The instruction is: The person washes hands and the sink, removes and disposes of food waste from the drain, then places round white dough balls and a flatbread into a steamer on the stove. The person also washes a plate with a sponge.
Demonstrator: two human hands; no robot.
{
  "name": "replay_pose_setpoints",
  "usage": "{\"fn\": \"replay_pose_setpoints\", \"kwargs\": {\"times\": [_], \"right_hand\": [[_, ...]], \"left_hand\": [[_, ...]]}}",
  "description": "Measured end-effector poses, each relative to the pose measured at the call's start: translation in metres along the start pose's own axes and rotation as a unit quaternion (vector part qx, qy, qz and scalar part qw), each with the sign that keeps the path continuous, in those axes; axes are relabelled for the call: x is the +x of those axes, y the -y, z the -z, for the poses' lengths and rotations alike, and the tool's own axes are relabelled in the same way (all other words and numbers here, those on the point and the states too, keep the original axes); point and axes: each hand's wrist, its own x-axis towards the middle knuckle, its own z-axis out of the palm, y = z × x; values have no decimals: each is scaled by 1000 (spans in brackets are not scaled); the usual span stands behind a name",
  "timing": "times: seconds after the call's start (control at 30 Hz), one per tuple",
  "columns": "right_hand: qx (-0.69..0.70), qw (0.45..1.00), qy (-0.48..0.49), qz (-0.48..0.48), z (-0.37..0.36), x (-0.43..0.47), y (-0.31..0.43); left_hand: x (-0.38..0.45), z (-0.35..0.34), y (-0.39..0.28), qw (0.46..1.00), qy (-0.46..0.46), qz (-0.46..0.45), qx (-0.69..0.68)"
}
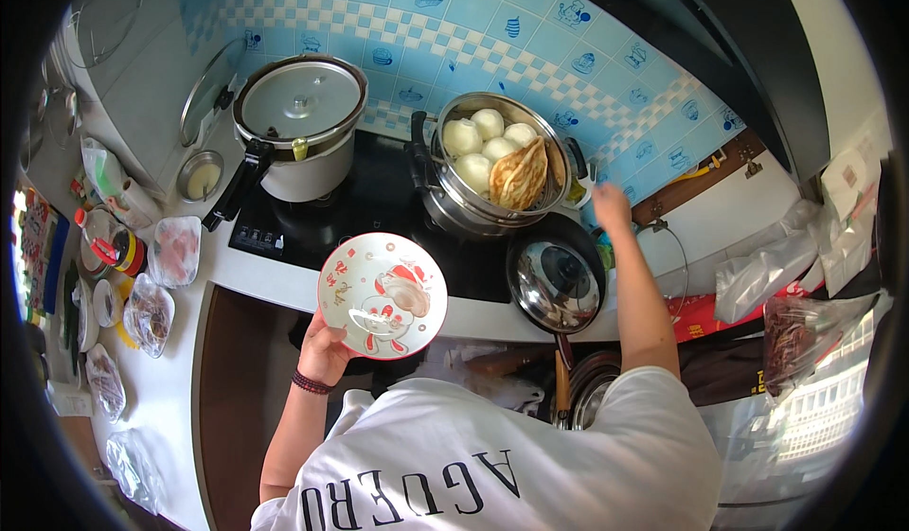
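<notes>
My left hand point(325, 352) grips the rim of a white plate point(348, 254) with a red edge and printed cartoon rabbits, thumb over its face. The plate is held in front of the cooktop and bears no food. My right hand point(611, 208) is stretched to the back right, beyond the steamer pot's right handle. Its fingers are blurred, so what they touch cannot be made out. A stainless steel steamer pot point(454, 201) stands uncovered on the cooktop. In it lie several white steamed buns point(474, 170) and a folded, browned flatbread point(518, 176).
A pressure cooker point(312, 165) with a glass lid stands left on the black cooktop point(387, 176); its long handle points toward me. A lidded frying pan point(557, 275) sits front right. Wrapped dishes point(149, 314) and a small metal bowl point(200, 176) occupy the left counter. Plastic bags point(767, 279) hang right.
</notes>
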Motion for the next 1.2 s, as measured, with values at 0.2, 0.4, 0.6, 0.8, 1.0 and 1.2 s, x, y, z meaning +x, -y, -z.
{"fn": "replay_pose_setpoints", "kwargs": {"times": [0.2, 0.4, 0.6, 0.8, 1.0, 1.2], "right_hand": [[-64, 972, 222, -49, -83, -89, -79], [-16, 978, 203, -34, -86, -88, -78], [63, 991, 111, -50, 13, -77, -95], [117, 989, -40, 76, 123, -28, -41], [166, 967, 4, 192, 90, 35, 90], [97, 967, 71, 225, 29, 64, 168]], "left_hand": [[2, 1, -4, 1000, -7, -8, -9], [-1, 0, -12, 1000, 15, -16, 10], [-9, -9, -10, 999, -3, -29, 20], [-17, -12, -4, 999, -9, -32, 3], [-26, -12, 4, 998, -19, -50, -16], [-58, 1, 5, 992, -72, -95, -40]]}}
